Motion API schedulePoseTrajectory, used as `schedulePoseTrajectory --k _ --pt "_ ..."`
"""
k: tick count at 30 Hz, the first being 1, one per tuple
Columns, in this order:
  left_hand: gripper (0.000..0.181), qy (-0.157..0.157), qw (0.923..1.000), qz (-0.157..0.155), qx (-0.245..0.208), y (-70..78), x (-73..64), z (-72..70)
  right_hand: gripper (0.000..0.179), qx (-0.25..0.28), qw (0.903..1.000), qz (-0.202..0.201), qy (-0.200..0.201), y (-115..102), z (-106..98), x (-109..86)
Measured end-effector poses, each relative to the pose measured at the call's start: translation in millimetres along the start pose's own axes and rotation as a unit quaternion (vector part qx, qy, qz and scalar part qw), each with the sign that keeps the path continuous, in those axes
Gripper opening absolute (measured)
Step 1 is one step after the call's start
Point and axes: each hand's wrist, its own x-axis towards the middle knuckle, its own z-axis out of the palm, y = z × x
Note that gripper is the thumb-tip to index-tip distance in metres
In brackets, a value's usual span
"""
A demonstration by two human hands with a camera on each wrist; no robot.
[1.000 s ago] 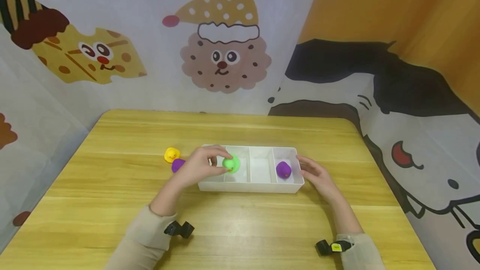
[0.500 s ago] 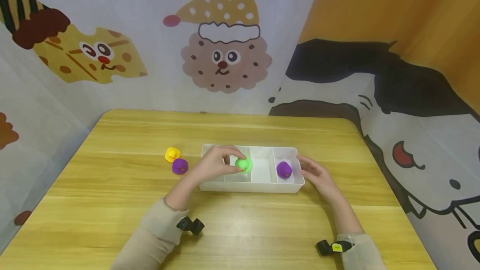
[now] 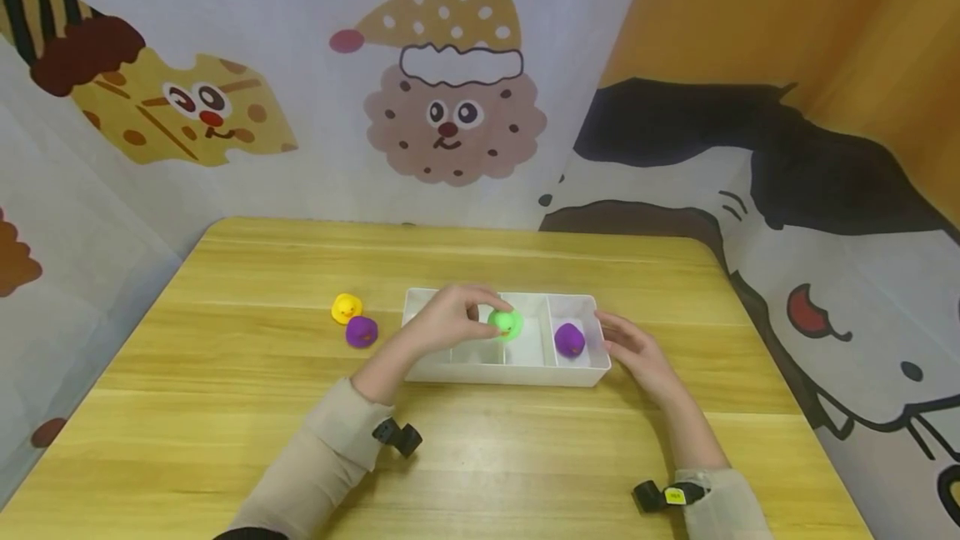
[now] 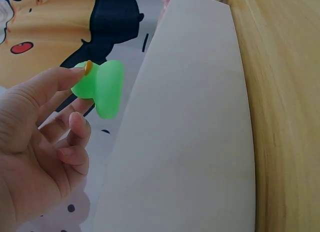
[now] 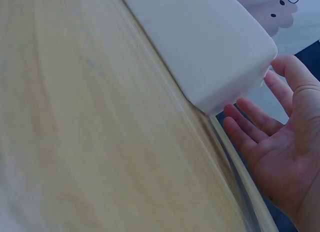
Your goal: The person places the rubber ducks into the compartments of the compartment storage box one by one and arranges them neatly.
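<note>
My left hand (image 3: 452, 319) pinches a small green rubber duck (image 3: 506, 323) between thumb and fingers. In the left wrist view the duck (image 4: 107, 87), with its orange beak, shows clear of the white box wall (image 4: 185, 117). The duck hangs over the second compartment from the right of the white divided box (image 3: 495, 374). A purple rubber duck (image 3: 569, 341) sits in the rightmost compartment. At the box's right end my right hand (image 3: 637, 354) rests its fingertips against the wall, fingers loosely extended, as the right wrist view shows the hand (image 5: 285, 142) too.
Left of the box, a yellow duck (image 3: 347, 308) and another purple duck (image 3: 362, 332) stand close together on the wooden table (image 3: 525, 457). Behind the table hangs a cartoon-printed cloth (image 3: 315, 173). My left forearm crosses in front of the box's left part.
My left hand has carried the green duck rightward over the box, from the second compartment from the left to the following one. The right hand stays at the box's end.
</note>
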Motion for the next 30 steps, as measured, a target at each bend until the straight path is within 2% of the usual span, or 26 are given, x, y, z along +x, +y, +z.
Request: schedulePoseTrajectory --k 8,15,24,30 --pt "0.031 -0.030 0.9994 -0.013 -0.008 -6.6 15.0 5.8 0.047 -0.005 0.9999 0.015 0.002 -2.0 -0.1 -0.8" --pt "0.029 -0.052 0.9985 -0.009 -0.017 -11.0 26.1 12.1 0.047 -0.007 0.9998 0.019 0.005 -0.9 -0.3 0.3" --pt "0.028 -0.063 0.9980 0.002 -0.009 -17.0 33.9 18.6 0.047 -0.006 0.9998 0.017 -0.002 0.2 -0.8 0.7" --pt "0.028 -0.067 0.9977 -0.003 0.001 -21.7 36.9 25.9 0.047 -0.003 0.9999 0.014 -0.005 -0.2 -0.8 -0.3"
